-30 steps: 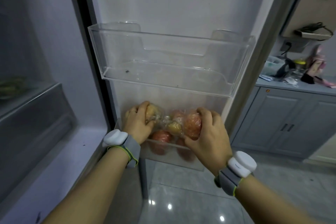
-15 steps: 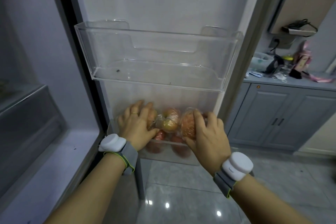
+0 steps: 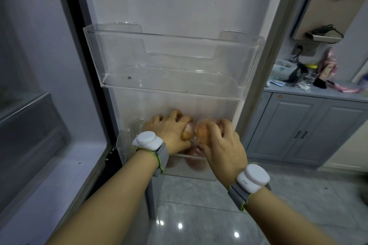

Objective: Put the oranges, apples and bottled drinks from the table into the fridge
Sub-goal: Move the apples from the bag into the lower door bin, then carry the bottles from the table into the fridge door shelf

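Clear plastic bin, lower door: I see my two hands pressed into the lower door bin, which sits at the foot of the open fridge door.
Apples: a cluster of reddish-yellow apples in thin, shiny wrapping fills that lower bin; two more show dimly through its front wall beneath my hands.
Left hand: my left hand lies over the apples on the left side, fingers spread and curled around one fruit; a thin ring shows on one finger. It is clasped on the apples.
Right hand: my right hand cups an apple on the right side, fingers bent over its top, gripping it.
Hands together: they sit side by side, thumbs nearly touching over the fruit.
Wrists: each carries a white puck on a grey strap.
Upper door bin: a clear bin hangs above the hands, holding only a few dark specks.
Fridge interior: to the left I see a pale shelf and a dim drawer front.
Right background: grey cabinets with a cluttered counter on top.
Floor: glossy grey tiles with light reflections.
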Motion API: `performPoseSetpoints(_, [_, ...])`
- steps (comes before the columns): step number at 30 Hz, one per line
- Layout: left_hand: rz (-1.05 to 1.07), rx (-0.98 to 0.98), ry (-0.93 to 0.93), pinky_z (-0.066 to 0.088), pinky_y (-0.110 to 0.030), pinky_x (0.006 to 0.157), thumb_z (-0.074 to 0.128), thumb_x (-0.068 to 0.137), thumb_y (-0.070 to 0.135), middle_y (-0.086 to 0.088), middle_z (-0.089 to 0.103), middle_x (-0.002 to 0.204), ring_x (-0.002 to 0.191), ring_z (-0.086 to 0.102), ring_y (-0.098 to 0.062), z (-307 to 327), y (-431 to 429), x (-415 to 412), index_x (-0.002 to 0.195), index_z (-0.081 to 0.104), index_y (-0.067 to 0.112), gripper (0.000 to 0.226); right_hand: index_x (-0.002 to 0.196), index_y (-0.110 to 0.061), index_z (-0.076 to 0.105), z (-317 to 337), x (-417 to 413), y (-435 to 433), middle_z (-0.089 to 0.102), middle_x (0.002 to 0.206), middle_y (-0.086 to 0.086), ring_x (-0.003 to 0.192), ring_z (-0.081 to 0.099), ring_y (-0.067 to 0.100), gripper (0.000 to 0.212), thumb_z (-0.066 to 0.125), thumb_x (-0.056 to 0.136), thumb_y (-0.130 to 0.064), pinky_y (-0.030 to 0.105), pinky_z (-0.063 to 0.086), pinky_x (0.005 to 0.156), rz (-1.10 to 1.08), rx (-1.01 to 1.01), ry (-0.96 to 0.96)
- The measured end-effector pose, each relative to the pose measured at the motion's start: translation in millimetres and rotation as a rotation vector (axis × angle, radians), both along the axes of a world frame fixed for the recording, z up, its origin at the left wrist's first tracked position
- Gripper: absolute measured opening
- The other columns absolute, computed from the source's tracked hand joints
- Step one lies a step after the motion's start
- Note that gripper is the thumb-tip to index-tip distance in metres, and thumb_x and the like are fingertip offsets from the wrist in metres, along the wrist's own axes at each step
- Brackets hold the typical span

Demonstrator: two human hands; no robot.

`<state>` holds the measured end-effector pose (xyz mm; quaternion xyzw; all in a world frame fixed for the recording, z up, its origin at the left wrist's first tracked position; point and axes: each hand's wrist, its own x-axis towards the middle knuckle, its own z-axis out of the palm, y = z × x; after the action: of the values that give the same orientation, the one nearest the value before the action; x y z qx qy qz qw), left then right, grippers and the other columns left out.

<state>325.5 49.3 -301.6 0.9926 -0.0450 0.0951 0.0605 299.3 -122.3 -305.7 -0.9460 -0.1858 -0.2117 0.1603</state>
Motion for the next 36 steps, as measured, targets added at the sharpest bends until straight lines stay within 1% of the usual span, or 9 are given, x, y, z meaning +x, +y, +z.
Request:
performPoseSetpoints(5, [0.077,-0.036,-0.123,0.021,-0.044,0.099,0.050,0.064,0.057,0.003,0.043,0.135,0.120,0.045,-0.024,-15.3,3.3,-3.5,0.127,0.033,0.042,0.067,0.090,-0.007,0.054,-9.3,17.7,10.7,0.060,0.098,0.017,0.071,0.059,0.036,0.031,0.075,0.067,-0.004,0.037,0.049,0.047,0.004,-0.046,-0.055])
performPoseSetpoints(8, [0.070,-0.055,-0.103,0.016,-0.049,0.104,0.046,0.064,0.058,0.003,0.038,0.141,0.128,0.037,-0.023,-13.4,2.9,-2.4,0.131,0.029,0.043,0.071,0.101,-0.002,0.058,-13.2,22.6,10.4,0.061,0.100,0.019,0.074,0.061,0.037,0.039,0.073,0.065,-0.003,0.038,0.051,0.051,-0.004,-0.083,-0.070])
performPoseSetpoints(14, [0.084,-0.100,-0.035,0.004,-0.054,0.112,0.055,0.073,0.062,0.002,0.014,0.155,0.140,0.019,-0.023,-13.1,2.4,-13.7,0.142,0.009,0.043,0.085,0.127,0.001,0.049,-23.7,10.2,-1.1,0.054,0.130,0.022,0.112,0.057,0.040,0.063,0.074,0.072,-0.016,0.040,0.057,0.069,-0.057,-0.109,-0.051])
performPoseSetpoints(21, [0.021,-0.208,-0.122,-0.005,-0.055,0.115,0.059,0.075,0.057,0.002,0.015,0.155,0.142,0.016,-0.022,-6.0,-14.9,-22.6,0.142,0.021,0.037,0.079,0.129,0.000,0.049,-23.7,-4.1,-16.0,0.051,0.133,0.022,0.122,0.048,0.043,0.059,0.068,0.077,-0.023,0.045,0.046,0.095,-0.015,-0.043,-0.050])
performPoseSetpoints(24, [-0.092,-0.360,-0.230,0.008,-0.053,0.117,0.057,0.072,0.053,-0.002,0.026,0.151,0.139,0.025,-0.026,-3.3,-31.8,-26.3,0.139,0.034,0.031,0.074,0.130,-0.006,0.047,-21.2,-13.4,-25.4,0.048,0.135,0.020,0.128,0.042,0.041,0.058,0.066,0.079,-0.025,0.043,0.038,0.102,0.007,0.058,-0.064])
performPoseSetpoints(26, [-0.183,-0.501,-0.287,0.023,-0.040,0.115,0.059,0.072,0.043,-0.006,0.034,0.146,0.133,0.033,-0.025,-2.2,-46.4,-29.5,0.135,0.042,0.025,0.067,0.131,-0.008,0.047,-16.5,-20.0,-34.3,0.048,0.136,0.018,0.131,0.038,0.037,0.057,0.064,0.080,-0.027,0.040,0.032,0.106,0.008,0.139,-0.075])
performPoseSetpoints(30, [-0.356,-0.618,-0.330,0.015,0.000,0.103,0.059,0.077,0.028,-0.008,0.043,0.139,0.125,0.035,-0.010,3.5,-84.5,-36.2,0.129,0.049,0.015,0.055,0.129,-0.010,0.047,-6.8,-35.1,-59.1,0.049,0.132,0.014,0.130,0.039,0.033,0.054,0.053,0.082,-0.036,0.039,0.032,0.108,-0.048,0.322,-0.112])
performPoseSetpoints(32, [-0.464,-0.651,-0.309,0.019,-0.005,0.106,0.052,0.077,0.033,-0.009,0.044,0.138,0.126,0.035,-0.009,7.3,-113.3,-38.1,0.131,0.046,0.015,0.058,0.129,-0.010,0.047,-3.6,-44.2,-82.7,0.048,0.133,0.012,0.131,0.038,0.031,0.055,0.049,0.082,-0.040,0.041,0.033,0.108,-0.119,0.361,-0.127])
performPoseSetpoints(36, [-0.597,-0.746,-0.205,0.036,-0.037,0.109,0.051,0.081,0.036,-0.002,0.039,0.141,0.132,0.036,-0.011,7.7,-162.2,-41.8,0.138,0.035,0.023,0.060,0.129,-0.012,0.046,0.1,-59.8,-126.2,0.048,0.133,0.009,0.130,0.038,0.027,0.054,0.049,0.082,-0.040,0.041,0.035,0.108,-0.228,0.391,-0.189])
